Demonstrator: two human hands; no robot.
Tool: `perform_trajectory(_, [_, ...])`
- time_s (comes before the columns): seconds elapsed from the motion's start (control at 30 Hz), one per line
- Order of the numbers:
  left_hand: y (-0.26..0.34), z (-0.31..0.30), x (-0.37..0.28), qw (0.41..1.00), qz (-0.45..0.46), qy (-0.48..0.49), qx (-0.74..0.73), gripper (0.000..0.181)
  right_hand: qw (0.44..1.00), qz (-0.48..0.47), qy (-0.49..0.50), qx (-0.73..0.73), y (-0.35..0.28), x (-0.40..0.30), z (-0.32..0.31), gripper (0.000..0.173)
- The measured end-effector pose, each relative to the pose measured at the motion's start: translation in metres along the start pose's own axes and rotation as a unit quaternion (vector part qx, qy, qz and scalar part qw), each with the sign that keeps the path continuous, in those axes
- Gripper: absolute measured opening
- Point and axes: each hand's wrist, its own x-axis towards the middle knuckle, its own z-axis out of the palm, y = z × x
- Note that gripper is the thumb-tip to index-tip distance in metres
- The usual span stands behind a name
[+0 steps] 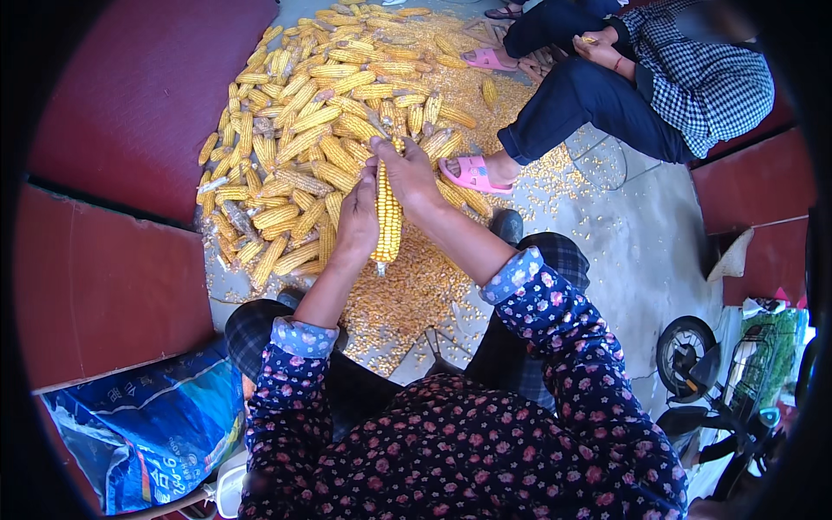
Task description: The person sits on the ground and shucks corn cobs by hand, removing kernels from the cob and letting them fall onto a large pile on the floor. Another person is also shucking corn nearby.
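A yellow ear of dried corn (388, 224) is held lengthwise between my two hands, its kernels in even rows. My left hand (357, 218) grips it along the left side, the thumb pointing up. On the other side, my right hand (408, 175) closes around the upper part, with its thumb near the top end, so that end is partly hidden. Loose corn kernels (409, 292) lie heaped on the floor below the ear. Beyond my hands spreads a large pile of husked corn ears (305, 143).
At the upper right a seated person (676, 84) in pink sandals (474, 174) holds something small and yellow. Red panels (117, 279) stand at the left, above a blue woven sack (156, 422). A parked two-wheeler (689, 361) is at the lower right. Bare cobs (533, 68) lie beside the sandals.
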Motion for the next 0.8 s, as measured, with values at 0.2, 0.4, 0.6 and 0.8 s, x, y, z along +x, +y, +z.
perform_trajectory(0.2, [-0.006, -0.003, 0.008, 0.999, -0.011, 0.021, -0.039, 0.050, 1.000, -0.017, 0.008, 0.020, -0.004, 0.001, -0.003, 0.050])
perform_trajectory(0.4, [0.004, -0.003, -0.001, 0.991, -0.019, -0.085, -0.101, 0.055, 0.999, -0.017, 0.045, 0.013, -0.019, 0.002, -0.004, 0.056])
perform_trajectory(0.6, [-0.006, 0.000, -0.004, 0.999, -0.006, -0.032, 0.014, 0.055, 0.999, 0.007, 0.038, 0.017, -0.009, 0.008, -0.005, 0.070])
perform_trajectory(0.8, [-0.019, -0.005, 0.005, 1.000, -0.008, 0.000, -0.029, 0.053, 0.999, -0.018, 0.046, -0.009, -0.009, 0.005, -0.003, 0.072])
